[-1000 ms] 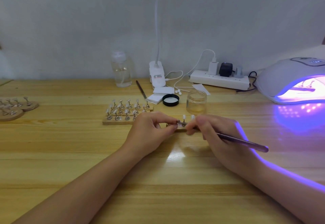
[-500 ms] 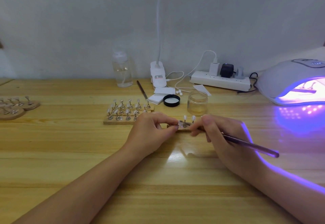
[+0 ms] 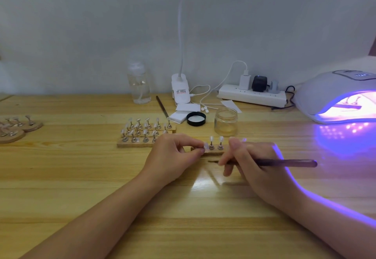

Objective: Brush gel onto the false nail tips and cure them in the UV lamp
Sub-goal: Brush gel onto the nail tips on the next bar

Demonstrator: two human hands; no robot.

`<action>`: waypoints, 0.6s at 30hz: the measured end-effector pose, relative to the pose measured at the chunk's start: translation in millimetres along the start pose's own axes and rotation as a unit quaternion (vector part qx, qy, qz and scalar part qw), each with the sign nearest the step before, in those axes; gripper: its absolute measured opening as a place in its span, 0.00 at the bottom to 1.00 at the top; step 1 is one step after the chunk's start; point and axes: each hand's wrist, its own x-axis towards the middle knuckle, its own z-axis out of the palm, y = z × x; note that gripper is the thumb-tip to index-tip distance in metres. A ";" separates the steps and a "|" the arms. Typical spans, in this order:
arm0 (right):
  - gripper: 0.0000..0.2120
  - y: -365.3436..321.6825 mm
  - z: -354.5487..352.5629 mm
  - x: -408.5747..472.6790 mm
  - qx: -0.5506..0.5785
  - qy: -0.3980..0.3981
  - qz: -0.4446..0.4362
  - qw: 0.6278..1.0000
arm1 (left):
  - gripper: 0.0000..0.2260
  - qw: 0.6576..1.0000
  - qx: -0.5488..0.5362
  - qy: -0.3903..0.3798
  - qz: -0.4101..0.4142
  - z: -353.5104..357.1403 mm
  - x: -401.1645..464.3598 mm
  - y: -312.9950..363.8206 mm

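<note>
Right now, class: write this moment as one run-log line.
left hand: pinches nail tip on wooden strip | right hand: grips brush, bristles off strip | gel jar: open | UV lamp: lit

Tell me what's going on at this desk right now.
A person is working on false nail tips. The left hand pinches a tip on a small wooden holder strip, and the right hand holds a brush low beside it. The gel jar stands open, and the UV lamp is lit.
</note>
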 end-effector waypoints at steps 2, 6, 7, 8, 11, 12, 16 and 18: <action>0.20 0.9 0.5 -0.6 0.008 0.017 -0.007 1.000 | 0.05 1.000 -0.001 0.004 -0.001 0.4 0.2 0.3; 0.15 0.0 -1.0 2.4 -0.042 0.018 -0.028 0.999 | 0.06 1.000 -0.005 0.003 0.002 0.5 0.6 1.7; 0.16 0.1 -0.9 2.2 -0.038 0.008 -0.017 0.999 | 0.07 1.000 -0.005 0.004 0.003 0.5 0.7 1.9; 0.17 0.5 -0.4 1.6 -0.023 0.003 -0.004 1.000 | 0.07 1.000 -0.004 0.006 0.003 0.4 0.5 2.0; 0.20 0.5 -0.3 -0.2 0.007 0.017 0.002 1.000 | 0.07 1.000 -0.007 0.011 -0.001 0.6 0.1 2.6; 0.19 0.1 -0.5 0.1 -0.004 0.027 -0.012 1.000 | 0.07 1.000 -0.009 0.012 0.000 0.8 -0.1 2.6; 0.17 -1.9 -0.7 2.7 -0.029 0.021 -0.023 0.999 | 0.05 1.000 -0.012 0.010 0.004 0.7 -0.3 3.3; 0.20 -0.2 -0.5 1.7 0.016 0.016 0.001 1.000 | 0.05 1.000 -0.009 0.011 0.005 1.1 -0.1 3.7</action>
